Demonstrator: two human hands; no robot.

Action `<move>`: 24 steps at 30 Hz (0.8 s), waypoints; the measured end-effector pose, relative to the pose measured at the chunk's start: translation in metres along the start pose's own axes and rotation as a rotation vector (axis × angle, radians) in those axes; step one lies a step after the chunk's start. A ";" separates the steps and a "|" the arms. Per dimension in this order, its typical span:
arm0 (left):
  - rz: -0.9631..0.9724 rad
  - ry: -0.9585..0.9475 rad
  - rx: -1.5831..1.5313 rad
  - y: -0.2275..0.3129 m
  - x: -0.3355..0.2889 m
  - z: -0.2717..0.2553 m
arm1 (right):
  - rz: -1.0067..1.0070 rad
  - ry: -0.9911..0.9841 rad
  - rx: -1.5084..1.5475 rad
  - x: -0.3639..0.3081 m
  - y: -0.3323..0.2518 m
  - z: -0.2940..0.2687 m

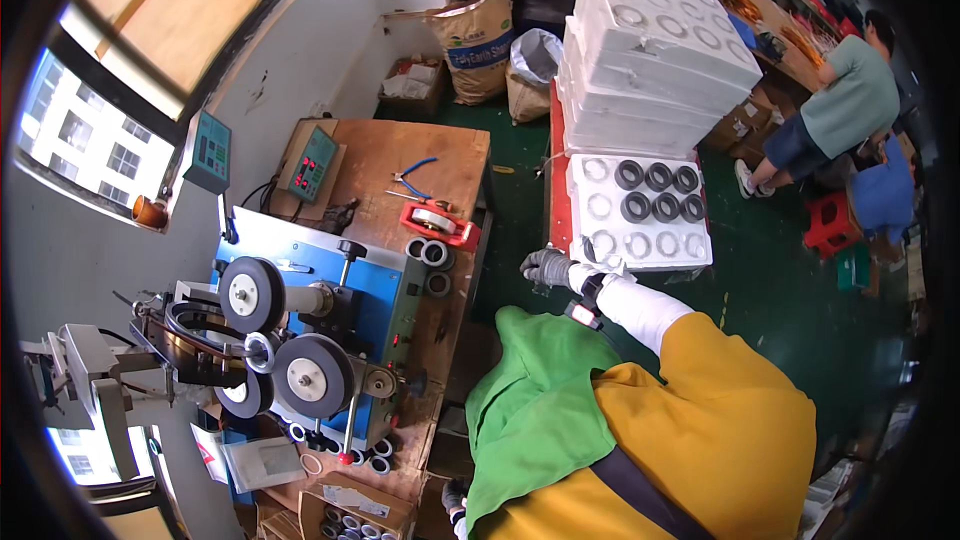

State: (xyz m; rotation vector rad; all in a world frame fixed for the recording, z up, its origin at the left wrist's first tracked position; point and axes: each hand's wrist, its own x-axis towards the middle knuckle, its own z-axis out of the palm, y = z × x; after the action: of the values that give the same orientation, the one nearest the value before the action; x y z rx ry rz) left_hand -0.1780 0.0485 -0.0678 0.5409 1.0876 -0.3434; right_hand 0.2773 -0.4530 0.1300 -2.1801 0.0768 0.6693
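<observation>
My right hand (547,267), in a grey glove, is beside the near left corner of a white foam tray (655,255). Its fingers look slightly bent and apart, with nothing visible in them. Several dark rings (658,177) sit in the tray's round recesses; other recesses show white. My left hand (455,493), also gloved, is low by the bench edge near a carton of rings (350,523); its fingers are mostly hidden. On the bench stands a ring winding machine with black rollers (313,377) and a blue plate (375,290). A pale ring (260,352) is between its rollers.
On the wooden bench (380,155) lie blue-handled pliers (413,176), a red tape dispenser (440,227) and loose grey rings (434,253). Two control boxes (312,164) stand behind. Stacked foam blocks (650,80) rise beyond the tray. A co-worker (850,100) is at far right.
</observation>
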 end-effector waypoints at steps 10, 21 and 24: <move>-0.058 0.006 0.507 0.029 -0.006 0.017 | -0.113 0.840 -0.202 -0.043 0.152 -0.133; 0.065 0.134 1.272 0.082 -0.016 0.063 | 0.447 0.604 -0.513 -0.049 0.141 -0.198; 0.106 0.183 1.467 0.089 -0.025 0.070 | 0.573 0.525 -0.597 -0.059 0.134 -0.191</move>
State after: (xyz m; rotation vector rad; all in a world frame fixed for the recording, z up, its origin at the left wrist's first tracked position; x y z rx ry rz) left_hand -0.0911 0.0816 0.0013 1.9396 0.8199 -1.0111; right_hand 0.2730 -0.6918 0.1615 -2.8988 0.9041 0.4291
